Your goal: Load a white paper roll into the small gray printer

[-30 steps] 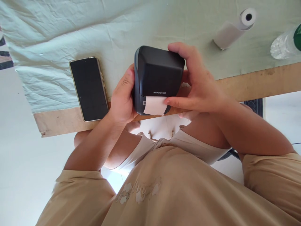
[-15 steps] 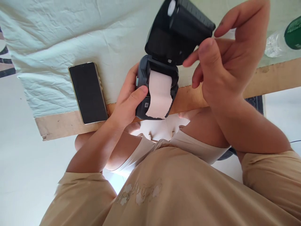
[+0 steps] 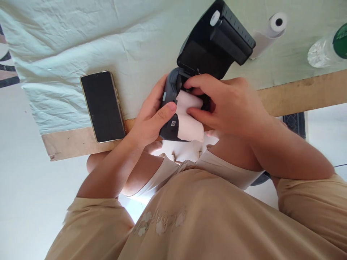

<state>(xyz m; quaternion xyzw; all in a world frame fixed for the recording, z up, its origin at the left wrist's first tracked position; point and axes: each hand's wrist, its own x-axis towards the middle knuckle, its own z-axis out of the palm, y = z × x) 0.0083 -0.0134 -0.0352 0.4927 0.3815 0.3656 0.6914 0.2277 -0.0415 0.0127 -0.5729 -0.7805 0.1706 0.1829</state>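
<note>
In the head view, the printer [image 3: 171,86] is held up in front of the person, over the near edge of the desk [image 3: 70,139], with its lid [image 3: 200,45] raised. The left hand [image 3: 153,119] has its grip closed firmly round the printer's left side, thumb over the rim. The right hand [image 3: 230,103] works from the printer's right: its thumb and forefinger are curved and parted, the thumb against the paper roll [image 3: 189,99] and the forefinger reaching into the bay near the hinge. Whether that grip truly pinches the roll, one cannot tell. Handling the roll well probably calls for a steady left hand, a light two-ended hold with the right, and care not to crease the torn paper tail [image 3: 191,130] or strain the hinge. The printer's front, with the tail lying over it, points toward the person, and the lid leans away and to the right. The body's long axis seems to run from the person outward, roughly level as far as can be judged; the roll's axis lies across it. The phone [image 3: 103,108] lies left of the printer; the loose roll [image 3: 275,30] and bottle [image 3: 326,50] are to its right.
</note>
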